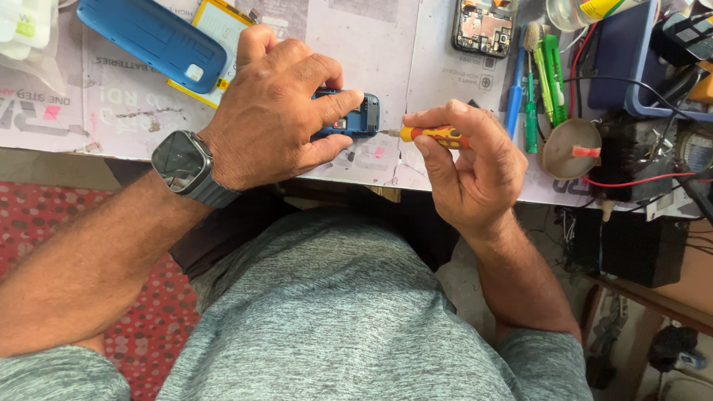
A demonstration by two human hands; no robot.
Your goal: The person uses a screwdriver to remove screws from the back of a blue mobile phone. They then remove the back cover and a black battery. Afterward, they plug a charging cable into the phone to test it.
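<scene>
One small blue phone body (355,119) is under work, lying at the near edge of the worktop (371,44) and largely covered by the left hand (278,111). Its back cover appears to be off: inner plastic and a pale slot show at the exposed end. A separate blue cover (152,36) lies apart on the worktop at upper left, partly over a flat yellow-edged battery pack (223,22); whether that cover belongs to this body cannot be confirmed.

Judged progress: opening is done, and screw work at the exposed end is in hand. No loose screws can be made out, so how many are out or left cannot be told.

Left hand fingers are curled over the body, thumb and forefinger pinching its end to hold it steady. A dark wristwatch (186,165) sits on that wrist.

Right hand (468,167) fingers are pinched around a small orange-and-yellow screwdriver (434,135), held level, its tip at or just beside the body's end; actual contact cannot be told.

Further out: a second opened phone (483,26) with its circuit board bare, green and blue hand tools (542,82) beside it, a round tin lid (568,148), and red and black wires (631,180) at the right.
</scene>
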